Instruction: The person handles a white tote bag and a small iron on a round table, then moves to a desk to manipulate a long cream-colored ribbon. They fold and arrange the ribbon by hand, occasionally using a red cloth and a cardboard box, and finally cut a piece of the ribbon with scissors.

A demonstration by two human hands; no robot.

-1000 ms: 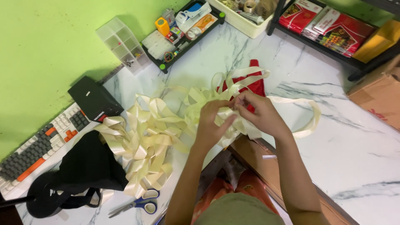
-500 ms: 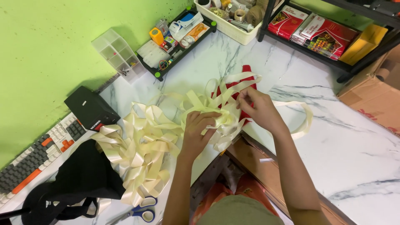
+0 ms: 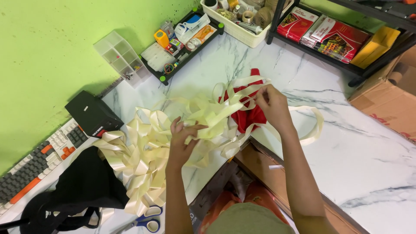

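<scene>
A big tangle of cream satin ribbon (image 3: 151, 143) lies in loops on the white marble table (image 3: 355, 147). My left hand (image 3: 181, 141) grips a bundle of ribbon loops near the table's front edge. My right hand (image 3: 271, 104) pinches a strand of the same ribbon, pulled taut up and to the right above a red cloth (image 3: 249, 115). A long ribbon loop (image 3: 314, 125) trails to the right of my right wrist.
Blue-handled scissors (image 3: 145, 221) lie at the front left beside a black bag (image 3: 82, 186). A keyboard (image 3: 34, 164), a black box (image 3: 93, 115), a clear compartment box (image 3: 119, 56) and two trays of supplies (image 3: 182, 39) line the green wall. A cardboard box (image 3: 385, 104) stands at right.
My hands have moved apart: the right one has drawn its strand up and to the right, the left one stays on the loops. The view has shifted slightly.
</scene>
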